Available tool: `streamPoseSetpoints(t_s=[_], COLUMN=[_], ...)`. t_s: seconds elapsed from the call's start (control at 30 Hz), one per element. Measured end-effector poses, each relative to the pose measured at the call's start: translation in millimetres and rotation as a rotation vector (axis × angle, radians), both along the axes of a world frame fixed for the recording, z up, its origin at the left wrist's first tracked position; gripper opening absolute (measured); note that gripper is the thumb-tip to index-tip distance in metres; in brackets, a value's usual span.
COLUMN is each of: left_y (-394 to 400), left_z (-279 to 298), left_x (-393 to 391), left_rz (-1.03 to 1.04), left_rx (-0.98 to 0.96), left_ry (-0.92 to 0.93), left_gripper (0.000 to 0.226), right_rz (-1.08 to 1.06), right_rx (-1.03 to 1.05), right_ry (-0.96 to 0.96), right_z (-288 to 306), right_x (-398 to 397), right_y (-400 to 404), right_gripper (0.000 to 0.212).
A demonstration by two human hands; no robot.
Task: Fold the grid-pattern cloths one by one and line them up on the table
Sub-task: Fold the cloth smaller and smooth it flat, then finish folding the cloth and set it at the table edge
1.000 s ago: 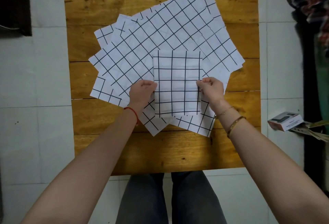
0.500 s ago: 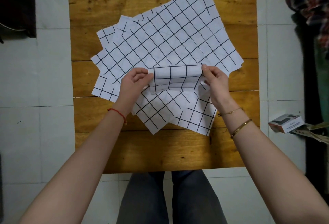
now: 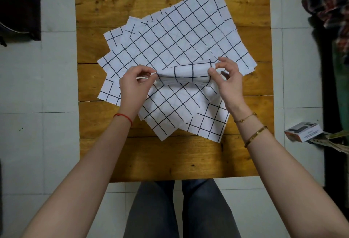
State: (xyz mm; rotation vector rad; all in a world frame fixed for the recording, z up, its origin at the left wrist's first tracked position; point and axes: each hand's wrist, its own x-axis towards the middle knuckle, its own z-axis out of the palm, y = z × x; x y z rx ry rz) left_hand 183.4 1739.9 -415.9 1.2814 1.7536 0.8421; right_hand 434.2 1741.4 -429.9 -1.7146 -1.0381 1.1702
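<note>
folded cloth point(image 3: 184, 75) now doubled over, lifted | left hand point(image 3: 132, 88), right hand point(image 3: 227, 79) pinch its ends | box point(image 3: 302, 132) print unreadable

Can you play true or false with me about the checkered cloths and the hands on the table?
1. Both hands hold the same cloth. True: the left hand and the right hand pinch the ends of the folded cloth.
2. The held cloth lies flat on the bare wood. False: it is bent into a curve, over the pile of unfolded cloths.
3. The wooden table stands on a tiled floor. True.
4. A row of folded cloths sits at the near edge of the table. False: no folded row shows there.
5. The left wrist wears a red string. True.
</note>
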Motion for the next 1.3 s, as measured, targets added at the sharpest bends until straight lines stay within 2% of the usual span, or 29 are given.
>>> streamPoseSetpoints(t_s=[0.13, 0.2, 0.33, 0.57, 0.77, 0.93, 1.07, 1.3], left_y=[2.2, 3.2, 5.7, 5.4, -4.6, -10.8, -11.3, -13.5], left_z=[3.8, 6.2, 1.3, -30.4, -58.6, -70.0, -70.5, -72.6], left_x=[-3.7, -2.6, 0.9, 6.5, 6.1, 10.3, 13.9, 13.8], left_rz=[-0.053, -0.045, 0.030, 0.119, 0.179, 0.192, 0.127, -0.045], left_rx=[-0.096, -0.147, -0.197, -0.322, -0.472, -0.472, -0.432, -0.286], left_ry=[-0.182, -0.276, -0.341, -0.270, -0.345, -0.237, -0.170, -0.047], left_gripper=[0.007, 0.007, 0.006, 0.023, 0.039, 0.039, 0.039, 0.050], right_rz=[0.048, 0.029, -0.063, -0.050, -0.042, -0.078, -0.080, -0.106], right_rx=[0.047, 0.060, 0.064, -0.205, -0.431, -0.416, -0.383, -0.319], right_ry=[0.154, 0.142, 0.105, 0.035, 0.014, -0.063, -0.137, -0.146], right_z=[4.7, 8.4, 6.2, -25.8, -53.2, -64.0, -66.1, -70.0], right_x=[3.2, 0.9, -4.4, -8.5, -8.2, -10.7, -11.5, -13.5], right_y=[2.8, 4.5, 7.2, 4.1, 0.9, 1.2, 3.4, 6.0], right_gripper=[0.009, 0.010, 0.014, 0.041, 0.037, 0.014, 0.012, 0.011])
